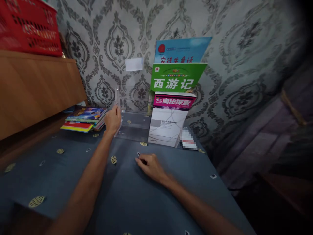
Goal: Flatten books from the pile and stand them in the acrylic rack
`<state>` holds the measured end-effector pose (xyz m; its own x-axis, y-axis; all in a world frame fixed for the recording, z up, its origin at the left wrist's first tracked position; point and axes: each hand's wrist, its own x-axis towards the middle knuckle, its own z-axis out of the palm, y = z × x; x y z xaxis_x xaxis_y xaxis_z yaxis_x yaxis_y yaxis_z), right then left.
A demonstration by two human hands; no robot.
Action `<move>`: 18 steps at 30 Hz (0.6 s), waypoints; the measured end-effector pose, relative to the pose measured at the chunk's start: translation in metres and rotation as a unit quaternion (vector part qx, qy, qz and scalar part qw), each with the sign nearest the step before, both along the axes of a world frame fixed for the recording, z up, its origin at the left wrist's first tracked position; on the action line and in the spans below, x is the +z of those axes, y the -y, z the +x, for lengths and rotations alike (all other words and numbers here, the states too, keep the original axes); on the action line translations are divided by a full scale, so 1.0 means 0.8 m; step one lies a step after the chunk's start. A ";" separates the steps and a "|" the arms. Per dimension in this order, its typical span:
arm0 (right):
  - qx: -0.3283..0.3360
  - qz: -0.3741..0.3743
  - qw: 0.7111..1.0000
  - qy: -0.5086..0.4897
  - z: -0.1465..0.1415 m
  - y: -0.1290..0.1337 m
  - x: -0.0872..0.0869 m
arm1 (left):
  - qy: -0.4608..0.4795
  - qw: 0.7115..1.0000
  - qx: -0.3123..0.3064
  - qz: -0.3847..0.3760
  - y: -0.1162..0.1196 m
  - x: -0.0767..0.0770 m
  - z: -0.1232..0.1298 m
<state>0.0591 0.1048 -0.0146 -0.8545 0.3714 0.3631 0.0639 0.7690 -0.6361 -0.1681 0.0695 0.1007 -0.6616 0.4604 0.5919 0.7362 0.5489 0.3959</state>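
At the back of the table stands a clear plastic book rack [132,133], its see-through walls hard to make out against the wallpaper. My left hand [113,120] is closed on the rack's upright left side panel. Books lean in tiers at the rack's right: a blue book [183,49] behind, a green book [177,76] in the middle, and a white and magenta book [168,120] in front. My right hand [152,167] rests on the tablecloth in front of them, fingers curled in and nothing visible in them.
A stack of books [85,115] lies left of the rack, beside a wooden cabinet [36,88] with a red basket [31,29] on top. A blurred-out packet [188,139] sits right of the rack. Patterned dark cloth [117,195] covers the table; a curtain [264,130] hangs at right.
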 end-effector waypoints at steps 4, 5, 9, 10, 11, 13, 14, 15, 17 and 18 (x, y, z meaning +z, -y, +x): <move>0.019 0.032 0.999 0.029 0.006 0.001 0.003 | -0.039 0.993 0.101 -0.046 0.028 -0.001 -0.037; 0.024 0.038 0.998 0.034 0.007 0.001 0.003 | -0.042 0.991 0.114 -0.062 0.035 -0.005 -0.046; 0.039 0.057 0.996 0.046 0.009 0.001 0.001 | -0.023 0.982 0.148 -0.114 0.054 -0.027 -0.072; 0.042 0.061 0.996 0.047 0.010 0.001 0.002 | -0.016 0.981 0.153 -0.121 0.057 -0.032 -0.077; 0.042 0.066 0.996 0.048 0.010 0.001 0.002 | -0.012 0.980 0.157 -0.125 0.059 -0.036 -0.081; 0.037 0.075 0.995 0.048 0.010 0.002 0.004 | -0.018 0.979 0.161 -0.128 0.063 -0.040 -0.087; 0.034 0.079 0.995 0.050 0.011 0.003 0.006 | -0.026 0.978 0.160 -0.129 0.064 -0.041 -0.089; 0.032 0.085 0.994 0.053 0.011 0.003 0.008 | -0.034 0.978 0.159 -0.132 0.066 -0.041 -0.090; 0.031 0.094 0.993 0.064 0.012 0.005 0.011 | -0.047 0.976 0.157 -0.145 0.068 -0.040 -0.092; 0.030 0.100 0.992 0.068 0.012 0.006 0.011 | -0.055 0.974 0.157 -0.152 0.070 -0.040 -0.094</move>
<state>0.0688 0.1001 -0.0055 -0.9190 0.2511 0.3039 0.0897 0.8839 -0.4590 -0.2435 0.0137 0.0691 -0.7382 0.4111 0.5349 0.5425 0.8331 0.1084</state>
